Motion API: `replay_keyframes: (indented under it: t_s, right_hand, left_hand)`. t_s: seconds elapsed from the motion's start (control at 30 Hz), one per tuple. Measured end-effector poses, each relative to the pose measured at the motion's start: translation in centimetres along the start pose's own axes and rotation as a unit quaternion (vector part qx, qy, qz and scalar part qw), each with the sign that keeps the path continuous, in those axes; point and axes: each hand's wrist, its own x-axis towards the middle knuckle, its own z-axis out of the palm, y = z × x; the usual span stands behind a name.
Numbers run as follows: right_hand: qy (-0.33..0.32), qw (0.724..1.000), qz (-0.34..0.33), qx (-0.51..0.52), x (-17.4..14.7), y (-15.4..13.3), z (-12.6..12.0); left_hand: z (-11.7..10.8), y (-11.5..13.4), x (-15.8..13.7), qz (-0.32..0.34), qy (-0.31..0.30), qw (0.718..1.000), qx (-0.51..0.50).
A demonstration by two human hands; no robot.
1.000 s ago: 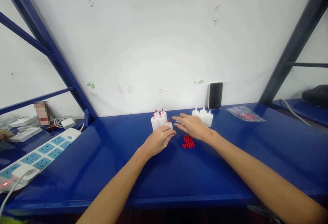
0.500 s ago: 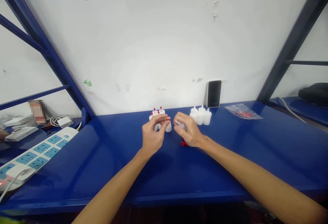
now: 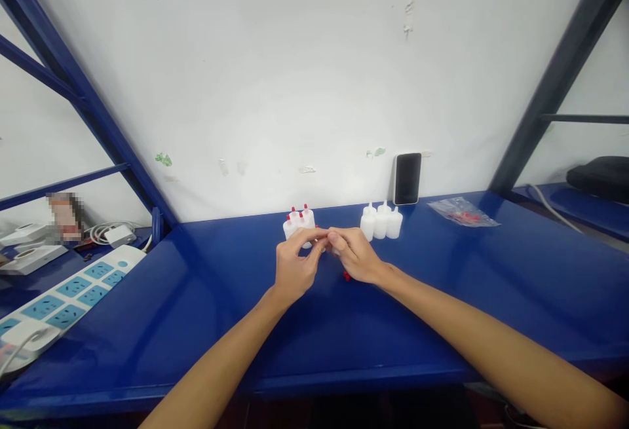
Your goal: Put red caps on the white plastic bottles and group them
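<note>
My left hand (image 3: 297, 265) is closed in a pinch, thumb and forefinger together at the height of the white bottles. What it pinches, if anything, is hidden. My right hand (image 3: 358, 257) is curled shut around a small white squeeze bottle, now almost wholly covered by the fingers. The fingertips of both hands meet. Just behind the left hand stand several white bottles (image 3: 291, 226) with red caps (image 3: 305, 206) on their nozzles. On the table by the right hand lie small loose red caps (image 3: 346, 276), partly covered by that hand.
Several white bottles (image 3: 381, 223) with bare nozzles stand behind the right hand. A dark-screened device (image 3: 407, 179) leans against the wall. A clear bag (image 3: 462, 211) with red pieces lies at the right. A power strip (image 3: 73, 291) runs along the left of the blue table (image 3: 196, 344).
My right hand has moved left and met the left hand's fingertips. The white bottle in it, visible before, is now mostly hidden. The view has shifted slightly.
</note>
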Motion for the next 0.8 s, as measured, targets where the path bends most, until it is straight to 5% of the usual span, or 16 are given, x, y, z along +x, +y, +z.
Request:
replay_keyframes:
  t_s: [0.27,0.8]
  right_hand:
    - [0.030,0.999,0.029,0.020,0.23,-0.26,0.18]
    - [-0.015,0.997,0.050,0.064,0.51,-0.32,-0.54]
  left_hand:
    - [-0.06,-0.19,0.01,0.010,0.008,1.000,0.004]
    - [0.61,-0.48,-0.50,0.027,-0.012,0.999,0.015]
